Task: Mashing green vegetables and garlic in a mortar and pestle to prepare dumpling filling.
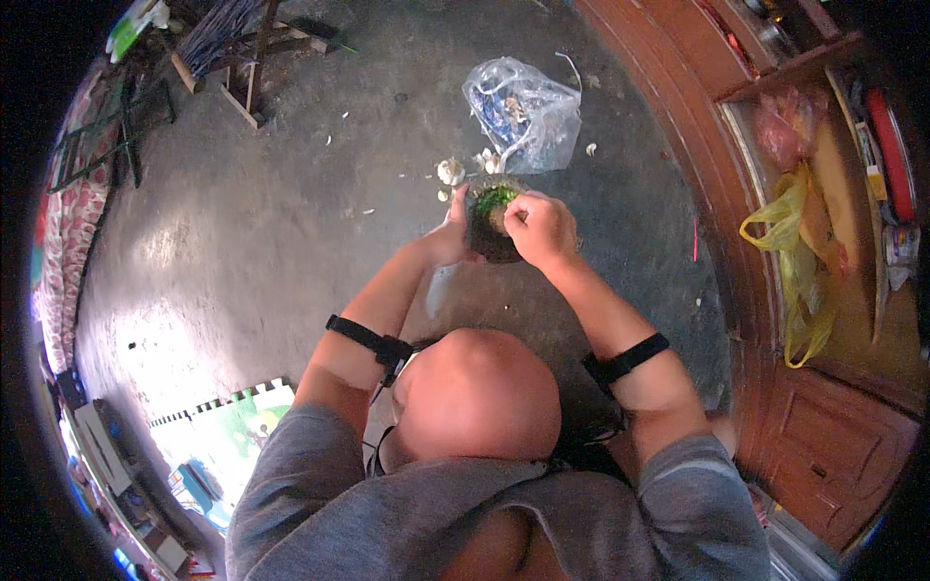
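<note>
A dark, round bowl-like vessel, perhaps a mortar, stands on the floor in front of me with chopped green herbs inside. My left hand holds its left side, thumb up along the rim. Over its right part is my right hand, fingers curled inward; whether they pinch something is hidden. A garlic bulb lies just beyond my left thumb, and more garlic lies to its right. A clear plastic bag with mixed contents rests behind the vessel.
Garlic skins and a garlic clove are scattered on the concrete floor. A wooden cabinet and shelves with a yellow plastic bag stand at right. A broom and wooden frame pieces lie upper left; a foam mat lies lower left.
</note>
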{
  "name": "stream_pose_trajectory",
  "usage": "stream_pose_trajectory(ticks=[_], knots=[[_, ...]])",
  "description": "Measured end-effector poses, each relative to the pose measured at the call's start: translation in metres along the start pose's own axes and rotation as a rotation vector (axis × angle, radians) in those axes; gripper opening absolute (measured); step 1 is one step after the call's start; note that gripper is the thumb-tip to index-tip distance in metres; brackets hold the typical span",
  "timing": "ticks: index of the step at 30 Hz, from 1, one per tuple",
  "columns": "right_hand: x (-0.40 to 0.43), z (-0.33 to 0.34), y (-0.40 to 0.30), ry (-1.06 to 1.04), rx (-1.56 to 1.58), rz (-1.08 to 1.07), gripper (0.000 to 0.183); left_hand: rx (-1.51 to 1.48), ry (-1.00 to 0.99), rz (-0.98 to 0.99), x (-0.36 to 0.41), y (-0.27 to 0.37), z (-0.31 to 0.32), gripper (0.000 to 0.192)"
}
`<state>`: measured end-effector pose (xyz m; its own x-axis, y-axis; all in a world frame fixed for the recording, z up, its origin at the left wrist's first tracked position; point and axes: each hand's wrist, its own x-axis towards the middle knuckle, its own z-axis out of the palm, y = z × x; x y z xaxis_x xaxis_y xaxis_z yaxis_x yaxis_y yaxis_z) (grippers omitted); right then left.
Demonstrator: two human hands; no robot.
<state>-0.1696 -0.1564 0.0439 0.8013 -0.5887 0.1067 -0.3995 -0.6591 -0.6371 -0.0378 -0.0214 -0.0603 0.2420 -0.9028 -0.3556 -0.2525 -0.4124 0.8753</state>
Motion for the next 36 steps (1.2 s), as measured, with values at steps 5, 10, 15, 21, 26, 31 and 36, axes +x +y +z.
stream_pose_trajectory(ticks=[5,10,15,21,26,31,36], knots=[[0.011,-0.018,-0.002,-0.095,0.095,0.099,0.011,0.040,0.030,0.027,-0.002,0.003,-0.003,0.137],[0.017,-0.004,0.011,0.016,0.034,0.045,0.009,0.047,0.012,-0.094,0.001,0.011,0.007,0.138],[0.010,-0.018,-0.011,0.040,0.035,-0.084,0.007,-0.011,-0.012,-0.174,-0.001,0.002,-0.002,0.139],[0.017,-0.005,0.008,0.029,0.057,-0.075,0.007,0.036,-0.047,-0.128,0.006,-0.007,0.013,0.138],[0.011,-0.006,0.007,0.101,0.056,-0.129,0.008,-0.008,0.041,-0.043,0.008,-0.018,0.014,0.139],[0.026,-0.011,-0.003,-0.102,0.095,-0.027,0.010,0.010,0.072,-0.065,0.006,-0.023,0.011,0.139],[0.003,0.001,0.003,0.046,-0.027,-0.161,0.007,-0.040,0.045,-0.008,0.015,-0.014,0.021,0.138]])
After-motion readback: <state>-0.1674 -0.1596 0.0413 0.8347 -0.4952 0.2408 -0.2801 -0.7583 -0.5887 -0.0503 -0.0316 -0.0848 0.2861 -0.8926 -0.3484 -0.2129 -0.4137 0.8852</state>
